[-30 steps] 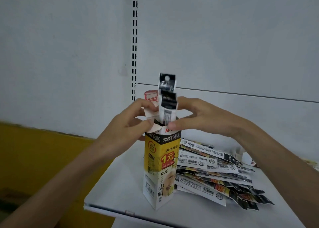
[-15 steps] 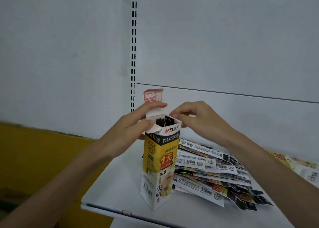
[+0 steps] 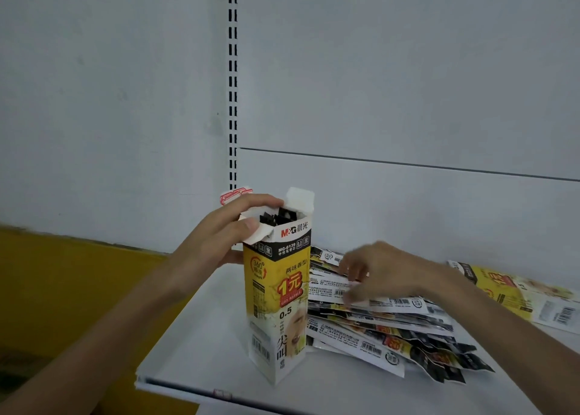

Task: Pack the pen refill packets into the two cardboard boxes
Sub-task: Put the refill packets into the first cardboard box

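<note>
Two yellow-and-white cardboard boxes: upright box (image 3: 277, 304), its flap gripped by left hand (image 3: 216, 239); flat box (image 3: 518, 292). Blurred right hand (image 3: 376, 273), grip unclear, on one packet pile (image 3: 392, 330).

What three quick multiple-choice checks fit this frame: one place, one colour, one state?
1. Relative to the upright box, the packet pile lies: A) left B) right C) on top
2. The box's body colour: A) yellow B) green C) blue
3. Its top is: A) taped shut B) crushed flat C) open, flaps up

B: the pile lies beside the box under the right hand.
A: its front panel is yellow.
C: the left hand holds a flap; black packet ends show inside.
</note>
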The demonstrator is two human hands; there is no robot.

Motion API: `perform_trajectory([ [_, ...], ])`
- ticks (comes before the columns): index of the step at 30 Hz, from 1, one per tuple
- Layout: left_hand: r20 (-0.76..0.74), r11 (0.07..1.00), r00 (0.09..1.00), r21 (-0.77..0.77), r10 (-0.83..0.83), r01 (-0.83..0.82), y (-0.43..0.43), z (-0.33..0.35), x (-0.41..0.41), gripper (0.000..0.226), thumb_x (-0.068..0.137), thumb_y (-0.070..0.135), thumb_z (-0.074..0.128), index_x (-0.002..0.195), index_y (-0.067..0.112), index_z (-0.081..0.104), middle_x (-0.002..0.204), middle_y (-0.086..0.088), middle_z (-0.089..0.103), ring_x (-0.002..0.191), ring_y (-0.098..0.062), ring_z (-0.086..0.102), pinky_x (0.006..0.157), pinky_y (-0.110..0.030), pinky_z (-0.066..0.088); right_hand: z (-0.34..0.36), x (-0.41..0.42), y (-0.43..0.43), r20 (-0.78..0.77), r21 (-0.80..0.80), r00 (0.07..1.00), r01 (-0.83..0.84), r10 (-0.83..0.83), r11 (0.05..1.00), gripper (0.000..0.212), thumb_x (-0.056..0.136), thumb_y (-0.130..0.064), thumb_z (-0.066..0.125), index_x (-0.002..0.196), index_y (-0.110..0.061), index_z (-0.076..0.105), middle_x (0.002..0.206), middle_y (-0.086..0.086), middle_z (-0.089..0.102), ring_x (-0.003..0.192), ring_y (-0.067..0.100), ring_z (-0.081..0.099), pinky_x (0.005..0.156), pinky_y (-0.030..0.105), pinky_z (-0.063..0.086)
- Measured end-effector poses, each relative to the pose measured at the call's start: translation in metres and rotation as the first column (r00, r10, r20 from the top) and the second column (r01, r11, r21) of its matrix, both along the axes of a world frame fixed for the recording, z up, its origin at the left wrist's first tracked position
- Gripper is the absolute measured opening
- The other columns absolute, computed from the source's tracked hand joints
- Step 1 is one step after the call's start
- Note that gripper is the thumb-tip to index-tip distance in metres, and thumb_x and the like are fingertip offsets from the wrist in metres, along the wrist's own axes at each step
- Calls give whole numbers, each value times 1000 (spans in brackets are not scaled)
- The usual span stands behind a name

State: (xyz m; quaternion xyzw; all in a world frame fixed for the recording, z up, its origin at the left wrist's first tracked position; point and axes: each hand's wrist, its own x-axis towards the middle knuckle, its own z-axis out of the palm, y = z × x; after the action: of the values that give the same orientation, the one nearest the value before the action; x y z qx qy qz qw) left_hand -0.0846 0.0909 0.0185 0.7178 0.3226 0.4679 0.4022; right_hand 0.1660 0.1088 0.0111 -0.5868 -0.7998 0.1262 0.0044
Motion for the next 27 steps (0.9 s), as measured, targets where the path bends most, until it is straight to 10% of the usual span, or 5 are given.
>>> perform_trajectory([
  [13,85,976,985,147,149,-160,-15,4,-1,57,67,36,57,113,62,33,116,20,43,87,7,62,55,-16,52,-19,-4,11,35,87,996,81,-85,993,38,83,-47,62,109,-20,58,110,0,58,96,16,55,80,29,46],
  [17,-69,941,973,276,221,-194,-13,7,-9,49,69,61,62,109,71,35,129,22,41,105,4,56,80,-27,53,-18,-6,16,-25,-5,995,94,-94,996,40,80,-32,69,111,-8,61,105,7,61,89,17,55,76,27,44],
  [22,-221,649,790,711,572,-271,-8,15,-17,41,70,72,41,106,56,54,149,17,10,136,0,1,107,-39,12,-10,2,18,-99,-74,987,117,-124,990,24,74,-22,74,88,-15,56,80,-6,50,78,14,49,59,20,35],
  [27,-418,597,732,802,538,19,-11,26,-19,38,88,55,34,120,41,51,138,18,41,135,-2,21,108,-46,20,0,0,19,-258,33,956,149,-136,988,15,84,-19,63,92,-14,51,87,0,55,72,12,50,61,22,39],
])
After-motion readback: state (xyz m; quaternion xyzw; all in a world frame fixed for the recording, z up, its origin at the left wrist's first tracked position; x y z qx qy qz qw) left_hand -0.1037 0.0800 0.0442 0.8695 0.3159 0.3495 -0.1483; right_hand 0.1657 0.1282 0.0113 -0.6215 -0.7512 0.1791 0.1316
